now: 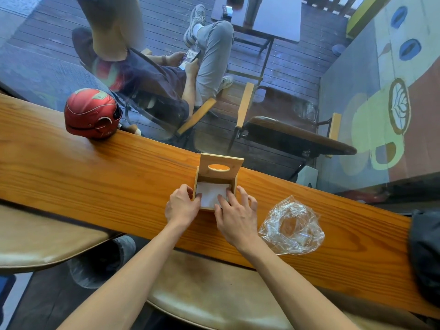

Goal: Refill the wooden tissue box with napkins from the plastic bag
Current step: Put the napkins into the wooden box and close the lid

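Note:
The wooden tissue box (pixel 234 183) stands on the wooden counter (pixel 107 177), its lid (pixel 220 166) with an oval slot raised at the back. White napkins (pixel 212 192) fill the inside. My left hand (pixel 182 206) rests at the box's left front corner, fingers touching the wall and the napkins. My right hand (pixel 235 214) lies over the front right, fingertips pressed flat on the napkins. The clear plastic bag (pixel 291 228) lies crumpled on the counter to the right and looks empty.
A red helmet (pixel 91 114) sits at the counter's far left edge. A dark cloth item (pixel 426 256) lies at the right end. Padded stools (pixel 214 294) are below me. Behind the glass a person sits on a chair with a phone.

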